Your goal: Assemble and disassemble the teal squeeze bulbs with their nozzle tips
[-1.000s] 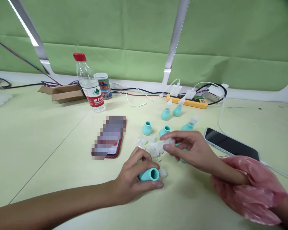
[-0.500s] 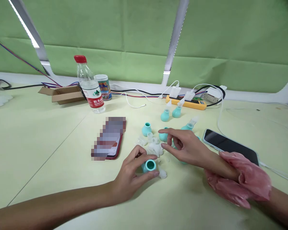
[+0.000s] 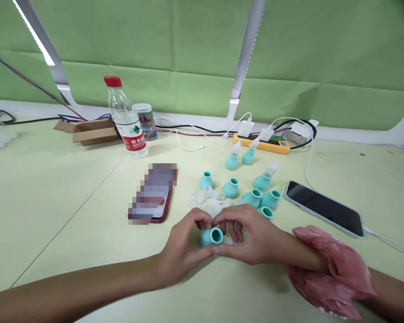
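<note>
Between my two hands sits a teal squeeze bulb [image 3: 207, 237], its round open mouth facing me and to the right. My left hand [image 3: 185, 244] grips it from the left, fingers curled behind and thumb below. From the right, my right hand [image 3: 252, 233] curves in, forefinger and thumb tips at the bulb's neck beside the left fingertips. Just beyond the hands lies a pile of small translucent white plastic pieces [image 3: 215, 204], partly hidden. Several open teal bulbs [image 3: 230, 188] stand behind. Three others, such as the far bulb [image 3: 231, 162], carry clear pointed nozzles, like nasal aspirators.
A phone in a red case [image 3: 163, 206] lies to the left, another phone [image 3: 323, 208] on the right with a white cable. Farther back stand a water bottle [image 3: 129, 130], a can [image 3: 148, 123], a cardboard box [image 3: 94, 134] and a yellow power strip [image 3: 272, 146]. Pink plastic [image 3: 336, 269] wraps my right wrist.
My right hand has come down and left from above the other bulbs to the held bulb. The bulb has shifted slightly right, and the bulbs behind are uncovered.
</note>
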Motion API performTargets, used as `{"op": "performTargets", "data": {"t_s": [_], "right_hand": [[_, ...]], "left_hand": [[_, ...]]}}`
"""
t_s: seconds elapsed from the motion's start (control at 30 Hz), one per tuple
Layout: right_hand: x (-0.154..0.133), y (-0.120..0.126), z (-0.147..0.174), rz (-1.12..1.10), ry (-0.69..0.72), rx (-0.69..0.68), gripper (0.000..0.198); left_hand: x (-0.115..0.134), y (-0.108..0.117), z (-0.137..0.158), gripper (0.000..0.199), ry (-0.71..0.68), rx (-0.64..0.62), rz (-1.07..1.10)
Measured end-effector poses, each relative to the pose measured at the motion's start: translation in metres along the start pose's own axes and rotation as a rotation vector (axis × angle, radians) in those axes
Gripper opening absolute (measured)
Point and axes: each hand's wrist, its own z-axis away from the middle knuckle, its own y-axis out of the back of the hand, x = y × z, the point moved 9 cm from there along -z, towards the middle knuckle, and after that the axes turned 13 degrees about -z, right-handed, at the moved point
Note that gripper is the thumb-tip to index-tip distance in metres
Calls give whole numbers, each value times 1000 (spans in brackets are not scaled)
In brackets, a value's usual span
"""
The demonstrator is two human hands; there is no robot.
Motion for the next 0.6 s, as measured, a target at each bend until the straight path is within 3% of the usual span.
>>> {"op": "performTargets", "data": {"t_s": [0.23, 0.3, 0.37, 0.47, 0.53, 0.6], "right_hand": [[-3, 0, 0, 10, 5, 12, 4], [-11, 20, 0, 51, 69, 114, 4], [-19, 57, -1, 102, 119, 302, 6], [-14, 121, -3, 205, 90, 605, 13], [4, 141, -16, 305, 12, 594, 14], [31, 138, -34, 454, -88, 421, 17]], "left_hand": [[8, -6, -3, 36, -60, -65, -96], [9, -2, -3, 40, -73, -7, -90], [12, 5, -3, 40, -99, 58, -96], [23, 0, -1, 36, -194, -4, -199], [40, -12, 6, 33, -380, -108, -347], [56, -25, 19, 30, -608, -180, -527]]}}
